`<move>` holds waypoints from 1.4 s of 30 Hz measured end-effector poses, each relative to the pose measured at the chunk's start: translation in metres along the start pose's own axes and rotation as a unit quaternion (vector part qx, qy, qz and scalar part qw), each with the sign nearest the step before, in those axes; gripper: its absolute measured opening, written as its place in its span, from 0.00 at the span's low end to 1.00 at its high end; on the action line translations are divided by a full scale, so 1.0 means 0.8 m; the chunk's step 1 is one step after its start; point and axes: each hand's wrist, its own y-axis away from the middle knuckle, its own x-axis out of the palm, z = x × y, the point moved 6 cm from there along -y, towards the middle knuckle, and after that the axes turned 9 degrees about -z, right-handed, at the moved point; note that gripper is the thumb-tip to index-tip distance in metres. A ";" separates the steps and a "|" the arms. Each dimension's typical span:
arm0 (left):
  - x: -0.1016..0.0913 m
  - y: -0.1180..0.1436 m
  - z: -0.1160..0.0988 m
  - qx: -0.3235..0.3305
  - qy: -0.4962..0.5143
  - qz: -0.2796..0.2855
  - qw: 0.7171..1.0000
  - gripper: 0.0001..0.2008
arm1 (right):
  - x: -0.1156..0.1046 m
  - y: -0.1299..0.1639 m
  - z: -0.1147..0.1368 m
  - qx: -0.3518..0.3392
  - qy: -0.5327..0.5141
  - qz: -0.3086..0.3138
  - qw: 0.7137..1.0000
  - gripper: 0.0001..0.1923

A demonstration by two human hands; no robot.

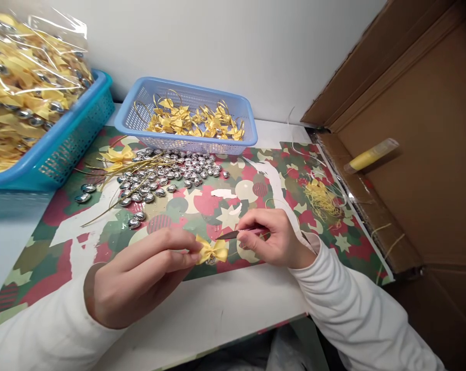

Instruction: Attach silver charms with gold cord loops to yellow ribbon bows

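My left hand (151,273) pinches a yellow ribbon bow (213,251) between thumb and fingertips, low over the front of the table. Something small and silvery shows at the bow's lower edge. Closed around the pinkish handle of a small pointed blade (228,235) is my right hand (273,237). The dark tip points left and lies close to the bow; whether it touches I cannot tell. Beyond my hands, many silver bells (163,182) lie in a loose heap. Gold cords (140,167) and another yellow bow (119,156) rest on and beside them.
A blue basket (186,142) with yellow bows on gold loops stands against the wall. Left of it, a larger blue basket (78,136) carries a clear bag (32,77) of bows. Yellow thread scraps (323,198) lie at right, near a cardboard panel (421,154) holding a yellow tube (372,155).
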 end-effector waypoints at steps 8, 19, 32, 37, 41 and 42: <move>0.001 -0.002 -0.003 -0.003 -0.005 -0.002 1.000 0.09 | 0.006 0.001 0.006 -0.040 0.037 0.016 0.998 0.13; 0.003 -0.003 -0.001 -0.006 -0.001 0.002 1.000 0.09 | 0.004 0.002 0.008 -0.062 0.067 0.017 0.996 0.13; 0.004 -0.007 0.000 -0.004 0.003 -0.010 1.000 0.09 | -0.002 0.000 0.008 -0.053 0.068 -0.003 0.996 0.12; 0.005 -0.006 -0.001 0.004 0.004 -0.006 1.000 0.09 | 0.002 0.001 0.004 -0.034 0.069 0.019 0.997 0.13; 0.003 -0.006 -0.003 0.007 0.002 -0.008 1.000 0.09 | 0.007 0.003 0.002 -0.043 0.091 0.017 0.995 0.12; 0.003 -0.006 -0.003 0.003 -0.001 -0.007 1.000 0.09 | 0.006 0.003 0.002 -0.047 0.103 0.009 0.993 0.11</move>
